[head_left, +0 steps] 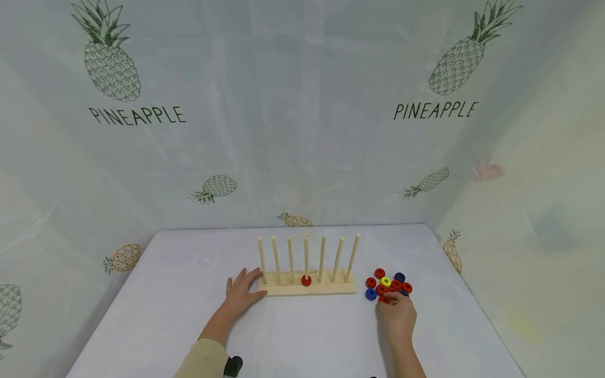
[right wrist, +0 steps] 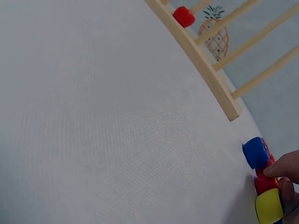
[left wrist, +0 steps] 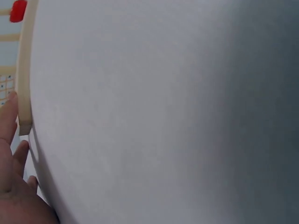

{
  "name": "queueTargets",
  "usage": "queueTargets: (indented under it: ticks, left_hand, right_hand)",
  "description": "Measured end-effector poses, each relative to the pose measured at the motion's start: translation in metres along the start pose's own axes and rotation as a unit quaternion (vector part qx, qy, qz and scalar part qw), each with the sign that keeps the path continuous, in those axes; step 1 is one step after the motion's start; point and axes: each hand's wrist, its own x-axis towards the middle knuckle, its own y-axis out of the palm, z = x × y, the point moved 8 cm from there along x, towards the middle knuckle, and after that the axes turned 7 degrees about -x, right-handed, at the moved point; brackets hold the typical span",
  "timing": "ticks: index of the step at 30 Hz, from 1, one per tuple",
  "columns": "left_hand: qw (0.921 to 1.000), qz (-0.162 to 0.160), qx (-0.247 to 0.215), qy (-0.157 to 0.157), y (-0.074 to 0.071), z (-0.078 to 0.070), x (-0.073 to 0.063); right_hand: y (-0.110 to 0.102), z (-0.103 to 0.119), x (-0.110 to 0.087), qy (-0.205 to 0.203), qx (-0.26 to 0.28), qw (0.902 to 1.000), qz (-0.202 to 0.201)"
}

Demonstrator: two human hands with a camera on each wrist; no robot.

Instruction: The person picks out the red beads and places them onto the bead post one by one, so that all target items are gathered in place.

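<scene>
A pale wooden peg rack with a row of upright pegs stands on the table. One red bead sits at the foot of its middle peg. My left hand holds the rack's left end, thumb at the front edge and forefinger at the back. To the right of the rack, my right hand pinches a red bead between thumb and fingers at the near side of a bead cluster. A blue bead and a yellow bead lie close beside those fingers. The hand hides part of the cluster.
Several loose beads, among them a red bead, a yellow bead and a dark blue bead, lie together on the white tabletop. A pineapple-print curtain hangs behind the table. A black object is near the left sleeve.
</scene>
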Motion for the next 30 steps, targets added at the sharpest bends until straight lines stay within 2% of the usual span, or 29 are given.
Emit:
queueTargets:
  ticks: [4,10,14,17,24,30]
  left_hand:
    - [0.9998,0.010,0.018,0.003,0.002,-0.001,-0.003]
    - [0.9991,0.012,0.041,0.007,0.008,0.001,-0.004]
    - [0.9983,0.014,0.054,0.017,0.009,0.000,-0.005]
    - [0.9975,0.027,0.064,0.014,0.010,-0.001,-0.005]
    - [0.9884,0.068,0.136,0.002,0.014,-0.001,-0.005]
    - [0.9820,0.075,0.173,-0.013,0.010,-0.001,-0.006]
  right_hand:
    - [0.000,-0.002,0.000,0.005,0.000,1.0000,0.001]
    - [-0.004,0.002,0.000,-0.009,0.002,0.9999,0.014]
    - [-0.008,0.007,-0.003,-0.020,0.006,0.9992,0.033]
    - [-0.010,0.013,-0.007,-0.024,0.011,0.9982,0.055]
    - [-0.016,0.036,-0.021,-0.044,0.029,0.9933,0.102]
    - [-0.018,0.056,-0.035,-0.057,0.029,0.9900,0.125]
